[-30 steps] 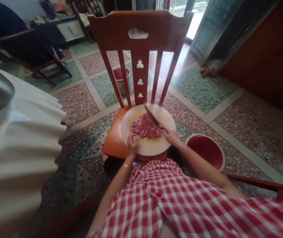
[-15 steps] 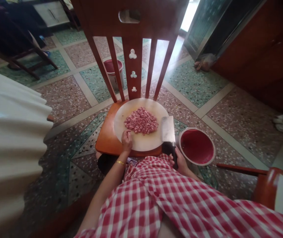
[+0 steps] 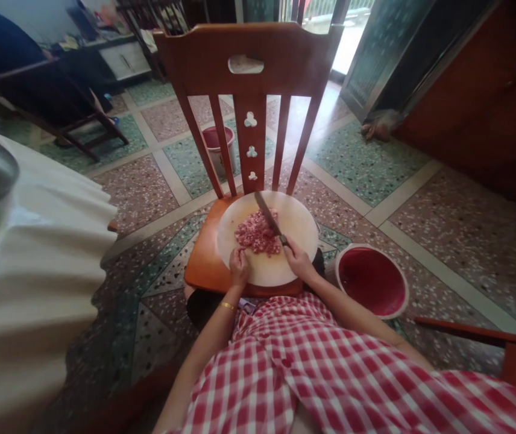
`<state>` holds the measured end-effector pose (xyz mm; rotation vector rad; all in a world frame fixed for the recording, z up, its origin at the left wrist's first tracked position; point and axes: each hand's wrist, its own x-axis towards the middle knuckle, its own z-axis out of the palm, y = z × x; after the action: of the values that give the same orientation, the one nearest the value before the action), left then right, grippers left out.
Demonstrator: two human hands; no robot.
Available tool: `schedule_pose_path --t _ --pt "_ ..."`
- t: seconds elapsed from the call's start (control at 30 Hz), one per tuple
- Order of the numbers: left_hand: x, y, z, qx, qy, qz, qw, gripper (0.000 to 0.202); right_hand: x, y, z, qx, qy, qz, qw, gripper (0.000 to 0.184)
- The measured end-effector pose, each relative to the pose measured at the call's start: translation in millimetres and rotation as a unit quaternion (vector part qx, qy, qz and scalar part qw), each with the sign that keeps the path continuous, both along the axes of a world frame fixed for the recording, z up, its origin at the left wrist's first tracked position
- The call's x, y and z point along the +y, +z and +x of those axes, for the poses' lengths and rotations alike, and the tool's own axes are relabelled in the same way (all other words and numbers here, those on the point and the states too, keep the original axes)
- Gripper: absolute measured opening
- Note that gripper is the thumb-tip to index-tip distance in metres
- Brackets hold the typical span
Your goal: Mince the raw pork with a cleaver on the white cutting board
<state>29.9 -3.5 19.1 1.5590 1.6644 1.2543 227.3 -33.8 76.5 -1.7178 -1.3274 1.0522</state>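
Observation:
A round white cutting board (image 3: 298,226) lies on the seat of a wooden chair (image 3: 204,259). Chopped raw meat (image 3: 252,234) is heaped on the board. My right hand (image 3: 298,258) grips the dark handle of a cleaver (image 3: 267,214). The blade is edge-on to me and slants up and left over the right side of the meat; I cannot tell whether it touches the board. My left hand (image 3: 239,266) is at the near left of the board beside the meat, fingers curled together. What they hold, if anything, is hidden.
To the right of the chair stands a bucket with a red inside (image 3: 371,280). Another bin (image 3: 219,144) is behind the chair back (image 3: 244,54). At left hangs a cream tablecloth (image 3: 36,271). A person (image 3: 0,42) is at the far left by a dark chair (image 3: 54,102).
My right hand has brought the cleaver from the board's right edge up and left over the meat. The flat blade has turned edge-on. My left hand stays beside the meat. The view has tilted up.

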Motion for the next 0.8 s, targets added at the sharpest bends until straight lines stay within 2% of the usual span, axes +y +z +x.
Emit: schedule_pose_path --t 0.07,0.13,0.2,0.3,0.37,0.4,0.47,0.53,0.6,0.67,0.8 --pt "0 -0.2 0 0.001 0.003 0.002 1.0 0.019 8 6.1 3 -0.109 0.061 0.017 0.992 0.043" --pt "0 -0.5 0 -0.002 0.004 0.002 1.0 0.02 12 19.5 6 -0.153 0.091 0.019 0.984 0.043" --pt "-1 -0.3 0 -0.005 0.001 0.002 1.0 0.02 13 42.9 11 -0.148 0.1 0.044 0.983 0.043" --pt "-2 1.3 0 -0.005 -0.006 0.007 1.0 0.02 11 84.3 15 -0.132 0.105 0.121 0.978 0.048" --pt "-2 3.0 1 -0.009 -0.005 0.01 1.0 0.02 9 98.4 15 -0.132 0.102 0.155 0.974 0.052" --pt "-2 3.9 1 -0.013 -0.002 0.01 1.0 0.02 7 97.8 14 -0.133 0.099 0.165 0.972 0.053" --pt "-3 5.2 1 -0.017 0.004 0.006 1.0 0.02 5 82.8 11 -0.14 0.105 0.151 0.973 0.051" --pt "-3 5.8 1 -0.014 0.009 0.004 1.0 0.02 5 61.0 9 -0.153 0.131 0.093 0.975 0.048" --pt "-3 5.8 1 -0.009 0.01 0.001 1.0 0.02 6 49.4 10 -0.159 0.153 0.032 0.975 0.045" --pt "-3 5.6 1 -0.006 0.007 -0.005 1.0 0.019 7 55.6 10 -0.149 0.158 0.03 0.976 0.044" --pt "-3 4.8 1 -0.009 0.002 0.001 1.0 0.02 3 81.4 7 -0.116 0.148 0.138 0.972 0.048"
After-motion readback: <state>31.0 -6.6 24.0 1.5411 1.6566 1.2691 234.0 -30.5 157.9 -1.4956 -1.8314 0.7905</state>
